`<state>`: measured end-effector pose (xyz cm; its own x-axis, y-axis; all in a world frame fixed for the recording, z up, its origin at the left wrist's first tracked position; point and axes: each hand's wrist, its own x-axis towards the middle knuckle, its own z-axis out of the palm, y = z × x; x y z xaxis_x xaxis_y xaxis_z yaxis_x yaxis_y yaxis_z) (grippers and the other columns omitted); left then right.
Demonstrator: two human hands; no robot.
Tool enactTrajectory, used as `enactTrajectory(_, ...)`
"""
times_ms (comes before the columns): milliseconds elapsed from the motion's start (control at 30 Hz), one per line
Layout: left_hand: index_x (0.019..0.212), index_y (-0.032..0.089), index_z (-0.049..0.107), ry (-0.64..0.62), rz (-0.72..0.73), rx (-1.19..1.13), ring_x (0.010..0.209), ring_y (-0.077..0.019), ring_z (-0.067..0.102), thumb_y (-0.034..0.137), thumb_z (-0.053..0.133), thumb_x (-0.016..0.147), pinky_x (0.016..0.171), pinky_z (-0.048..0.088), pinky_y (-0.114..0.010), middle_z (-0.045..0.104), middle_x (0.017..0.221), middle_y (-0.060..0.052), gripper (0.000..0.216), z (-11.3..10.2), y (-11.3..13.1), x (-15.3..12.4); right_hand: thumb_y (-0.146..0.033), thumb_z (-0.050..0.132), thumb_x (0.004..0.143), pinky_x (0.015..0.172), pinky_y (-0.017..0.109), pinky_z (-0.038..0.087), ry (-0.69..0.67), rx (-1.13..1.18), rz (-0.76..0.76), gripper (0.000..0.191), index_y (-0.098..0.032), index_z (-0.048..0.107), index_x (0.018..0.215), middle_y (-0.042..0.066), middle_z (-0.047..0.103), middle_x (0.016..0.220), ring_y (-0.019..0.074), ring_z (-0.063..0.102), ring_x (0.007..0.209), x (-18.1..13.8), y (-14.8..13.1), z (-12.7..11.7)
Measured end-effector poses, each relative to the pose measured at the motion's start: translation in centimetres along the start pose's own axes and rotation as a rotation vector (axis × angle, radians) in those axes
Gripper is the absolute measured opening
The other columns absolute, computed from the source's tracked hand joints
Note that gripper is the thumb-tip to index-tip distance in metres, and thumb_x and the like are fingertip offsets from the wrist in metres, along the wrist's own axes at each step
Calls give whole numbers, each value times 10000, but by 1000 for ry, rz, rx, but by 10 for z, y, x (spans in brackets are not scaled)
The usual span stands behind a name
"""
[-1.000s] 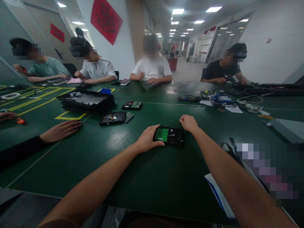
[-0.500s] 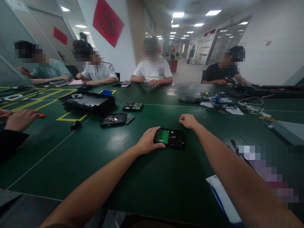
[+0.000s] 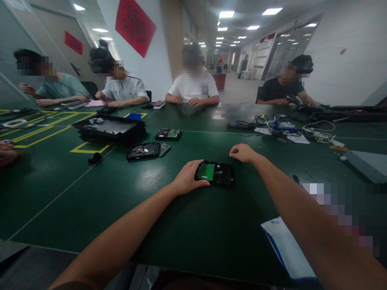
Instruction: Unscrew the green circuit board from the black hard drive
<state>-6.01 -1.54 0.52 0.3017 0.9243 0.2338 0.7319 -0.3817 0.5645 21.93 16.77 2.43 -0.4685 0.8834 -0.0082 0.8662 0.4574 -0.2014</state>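
Note:
A black hard drive (image 3: 218, 173) with a green circuit board facing up lies on the dark green table (image 3: 169, 217) in front of me. My left hand (image 3: 188, 177) grips its left edge, thumb on the near side. My right hand (image 3: 243, 153) rests on the table just beyond the drive's far right corner, fingers closed in a pinch on something small that I cannot make out.
Two more opened drives (image 3: 144, 151) (image 3: 168, 133) and a black tray (image 3: 109, 128) lie to the left. Cables and tools (image 3: 282, 125) sit at the right rear. A white and blue sheet (image 3: 284, 247) lies near my right arm. Several people sit around the table; a co-worker's hand (image 3: 7, 152) is at the far left.
The co-worker's hand at the left has drawn back to the frame edge, uncovering a small black object. My own hands and the drive have hardly moved.

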Motion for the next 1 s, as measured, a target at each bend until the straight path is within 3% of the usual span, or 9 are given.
enactTrajectory(333, 1470, 209, 385, 14, 22, 1, 1359, -308, 460, 575, 762, 737, 1153, 379, -482, 504, 1449, -132, 902, 0, 1, 0, -311, 667, 871, 904, 269, 465, 60, -32, -5, 148, -222, 763, 940, 33, 757, 1047, 199, 672, 1005, 1, 0, 11)
enactTrajectory(600, 1459, 224, 392, 14, 27, -1, 1359, -312, 460, 565, 769, 733, 1150, 379, -489, 509, 1443, -128, 886, 0, 1, 0, -277, 661, 873, 862, 247, 473, 22, -20, 24, 130, -207, 760, 918, 45, 758, 1054, 201, 681, 992, 4, -2, 8)
enactTrajectory(1000, 1452, 233, 402, 1, 30, 8, 1355, -318, 460, 588, 746, 744, 1136, 396, -499, 505, 1445, -122, 864, -1, 1, 0, -300, 616, 900, 809, 249, 486, 15, 26, 130, 222, -171, 766, 1002, 59, 771, 896, 195, 703, 868, -3, 8, 2)
